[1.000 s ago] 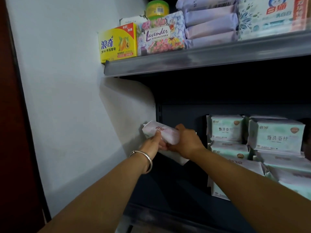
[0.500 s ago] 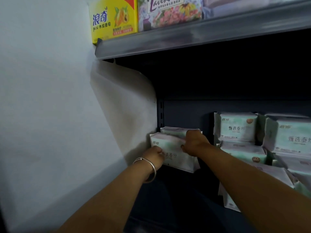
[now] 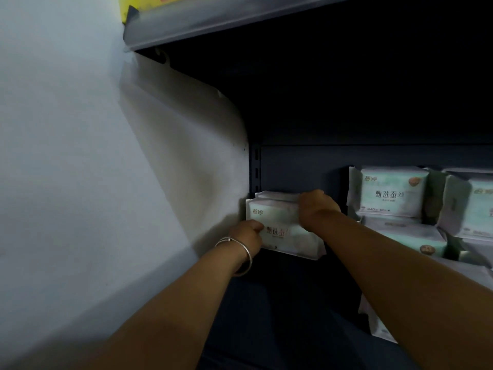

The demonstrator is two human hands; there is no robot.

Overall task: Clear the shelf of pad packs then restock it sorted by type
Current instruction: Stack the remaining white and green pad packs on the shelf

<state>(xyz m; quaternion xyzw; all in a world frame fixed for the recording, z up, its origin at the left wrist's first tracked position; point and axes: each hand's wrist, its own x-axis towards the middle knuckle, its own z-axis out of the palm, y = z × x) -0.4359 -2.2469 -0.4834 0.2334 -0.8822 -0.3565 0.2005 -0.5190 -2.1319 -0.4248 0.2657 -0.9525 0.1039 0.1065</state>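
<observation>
We see a dark shelf [image 3: 290, 303] carrying pale pad packs: a pink-lettered pack [image 3: 282, 233] upright at its left end against the white wall, and green packs [image 3: 392, 192] (stacked, some tilted) to the right.

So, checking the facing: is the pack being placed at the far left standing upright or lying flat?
Upright: the pink-print pack stands with its printed face forward, left hand and right hand gripping it.
</observation>
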